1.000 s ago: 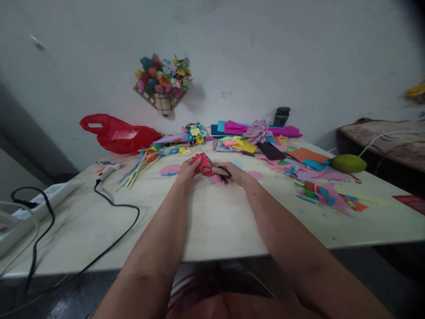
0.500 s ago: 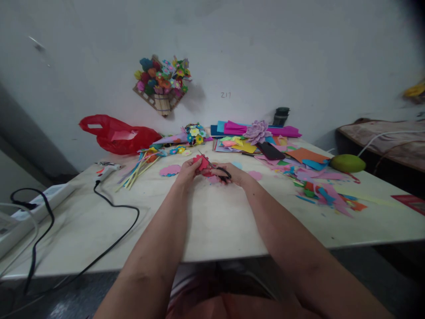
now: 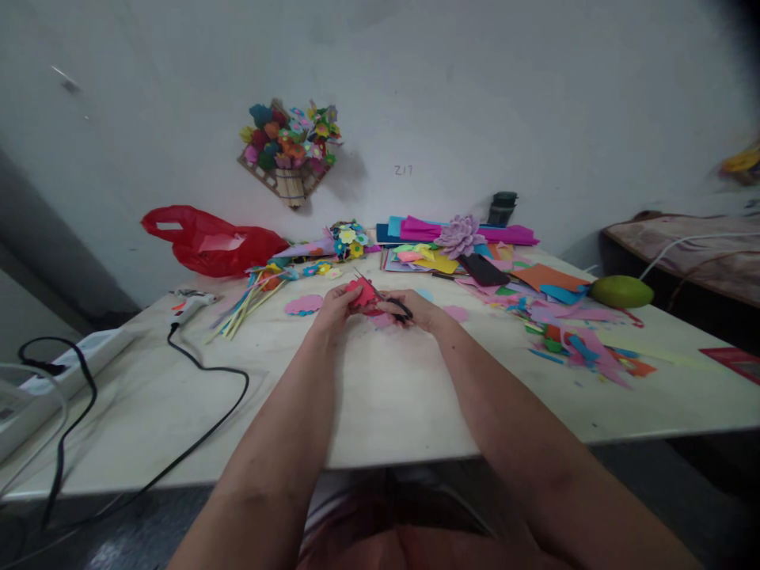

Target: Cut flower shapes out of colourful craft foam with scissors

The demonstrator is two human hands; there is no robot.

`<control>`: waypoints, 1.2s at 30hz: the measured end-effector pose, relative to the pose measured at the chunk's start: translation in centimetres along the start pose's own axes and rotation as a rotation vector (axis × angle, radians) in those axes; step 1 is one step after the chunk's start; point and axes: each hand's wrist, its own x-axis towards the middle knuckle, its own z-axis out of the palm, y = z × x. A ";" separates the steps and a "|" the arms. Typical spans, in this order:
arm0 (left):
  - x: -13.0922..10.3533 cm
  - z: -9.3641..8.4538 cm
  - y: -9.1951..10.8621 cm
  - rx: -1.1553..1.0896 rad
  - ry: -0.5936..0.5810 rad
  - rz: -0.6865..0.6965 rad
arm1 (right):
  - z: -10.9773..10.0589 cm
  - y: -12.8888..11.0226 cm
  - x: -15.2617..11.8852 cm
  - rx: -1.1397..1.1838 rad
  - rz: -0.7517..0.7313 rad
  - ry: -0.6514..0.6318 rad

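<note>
Between the fingers of my left hand (image 3: 338, 305) is a small red piece of paper or foam (image 3: 362, 294) with a scalloped edge. My right hand (image 3: 419, 310) grips a pair of black-handled scissors (image 3: 403, 309), its fingers around the handles. The blades point up and left and lie against the red piece. Below the hands, pink scraps (image 3: 380, 321) lie on the white table (image 3: 392, 396). Left of my left hand rests a pink scalloped shape (image 3: 304, 304) with blue edges showing under it. Another pink shape (image 3: 457, 313) lies just right of my right hand.
At the back left are a red plastic bag (image 3: 219, 245) and paper flowers (image 3: 349, 239). A glue gun (image 3: 193, 304) with a black cord lies left, near a power strip (image 3: 77, 372). To the right are coloured sheets (image 3: 546, 279), a phone (image 3: 484, 270), scraps (image 3: 585, 348) and a green fruit (image 3: 622, 292).
The scissor handles have come closer together in my right hand, and the red piece has shifted slightly. Everything else on the table stays as it was.
</note>
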 end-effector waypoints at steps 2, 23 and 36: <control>0.0 0.0 0.0 0.000 0.000 0.001 | 0.0 0.2 0.1 0.010 -0.010 0.007; -0.2 0.3 0.1 0.034 0.017 -0.003 | 0.2 0.0 0.3 0.026 -0.028 0.067; -0.1 0.2 0.0 0.121 -0.044 0.015 | 0.2 0.4 0.6 0.029 -0.041 0.081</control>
